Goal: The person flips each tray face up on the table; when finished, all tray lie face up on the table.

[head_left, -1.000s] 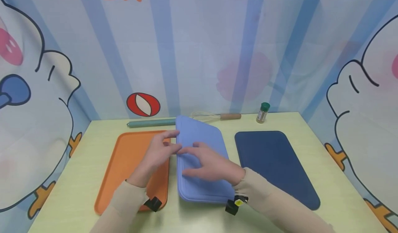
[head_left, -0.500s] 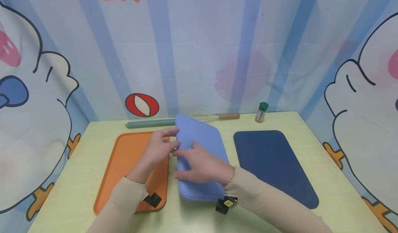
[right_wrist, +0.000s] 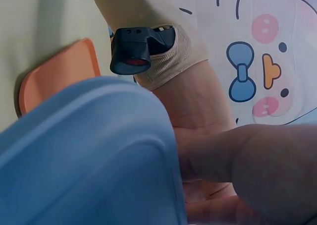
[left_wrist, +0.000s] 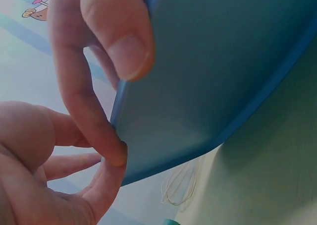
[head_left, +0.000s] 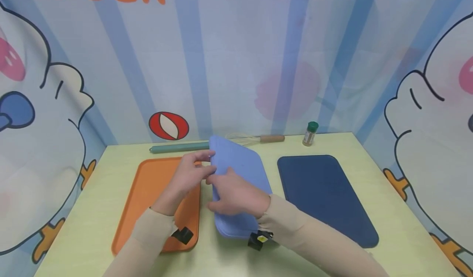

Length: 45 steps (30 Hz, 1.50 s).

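A light blue tray (head_left: 242, 158) stands tilted at the middle of the table, its left long edge raised. My left hand (head_left: 187, 175) pinches that raised edge toward its far end. My right hand (head_left: 238, 195) lies across the tray's right-hand face, with thumb and index finger reaching over the same edge. In the left wrist view, the right thumb (left_wrist: 130, 51) overlaps the tray's other face (left_wrist: 198, 76), and a bent index finger meets the left fingers at the rim. The right wrist view shows the tray's rounded corner (right_wrist: 99, 150); part of the left hand is hidden behind it.
An orange tray (head_left: 155, 199) lies left, partly under my left arm; a dark blue tray (head_left: 329, 195) lies right. Along the back are a green rod (head_left: 177, 147), a whisk (head_left: 271, 138) and a green-capped spice jar (head_left: 310, 133). A cartoon-printed cloth (head_left: 236, 63) hangs behind.
My right hand has shifted left, bringing its thumb and index finger over the raised edge. The left hand and the tray have barely moved.
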Tool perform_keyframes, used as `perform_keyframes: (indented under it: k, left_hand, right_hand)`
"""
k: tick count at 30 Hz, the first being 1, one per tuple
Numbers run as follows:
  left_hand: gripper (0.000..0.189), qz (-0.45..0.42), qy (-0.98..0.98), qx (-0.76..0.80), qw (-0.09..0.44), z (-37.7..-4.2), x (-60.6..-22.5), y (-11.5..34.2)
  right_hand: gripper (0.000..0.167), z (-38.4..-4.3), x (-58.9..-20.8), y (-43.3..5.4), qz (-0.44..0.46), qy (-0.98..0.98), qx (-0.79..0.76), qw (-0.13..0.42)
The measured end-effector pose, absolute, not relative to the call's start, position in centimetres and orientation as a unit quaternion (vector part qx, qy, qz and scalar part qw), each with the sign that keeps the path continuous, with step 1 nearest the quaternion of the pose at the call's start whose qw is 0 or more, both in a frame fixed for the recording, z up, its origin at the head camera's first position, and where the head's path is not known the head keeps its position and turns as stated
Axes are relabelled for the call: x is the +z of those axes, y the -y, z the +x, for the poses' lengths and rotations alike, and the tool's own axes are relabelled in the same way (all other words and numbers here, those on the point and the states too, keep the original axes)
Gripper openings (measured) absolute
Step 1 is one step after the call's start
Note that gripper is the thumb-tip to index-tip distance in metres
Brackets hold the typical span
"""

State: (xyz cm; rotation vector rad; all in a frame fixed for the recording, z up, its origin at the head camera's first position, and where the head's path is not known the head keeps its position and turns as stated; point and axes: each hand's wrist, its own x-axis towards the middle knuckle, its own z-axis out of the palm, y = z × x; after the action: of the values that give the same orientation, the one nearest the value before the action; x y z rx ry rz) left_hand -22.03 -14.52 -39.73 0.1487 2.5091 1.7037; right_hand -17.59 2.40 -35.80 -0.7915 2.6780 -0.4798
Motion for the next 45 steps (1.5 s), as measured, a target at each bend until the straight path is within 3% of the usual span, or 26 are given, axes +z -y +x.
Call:
perform_keyframes:
  k: [8,24,45]
  left_hand:
    - [0.047,0.045,-0.809,0.582,0.071,-22.1,-39.6,14.2]
    - [0.048,0.062,-0.806,0.586,0.052,-22.1,-39.2,14.2]
    - [0.05,0.055,-0.786,0.615,0.036,-22.3,-39.8,14.6]
  right_hand:
    - [0.066,-17.4,-35.9,-1.6,-0.268,-0.943,-0.094,0.172]
    - [0.024,-17.6,-35.2,-2.2,-0.263,-0.941,-0.138,0.162]
    - [0.027,-18.1,-33.6,-4.8,-0.277,-0.92,-0.209,0.181]
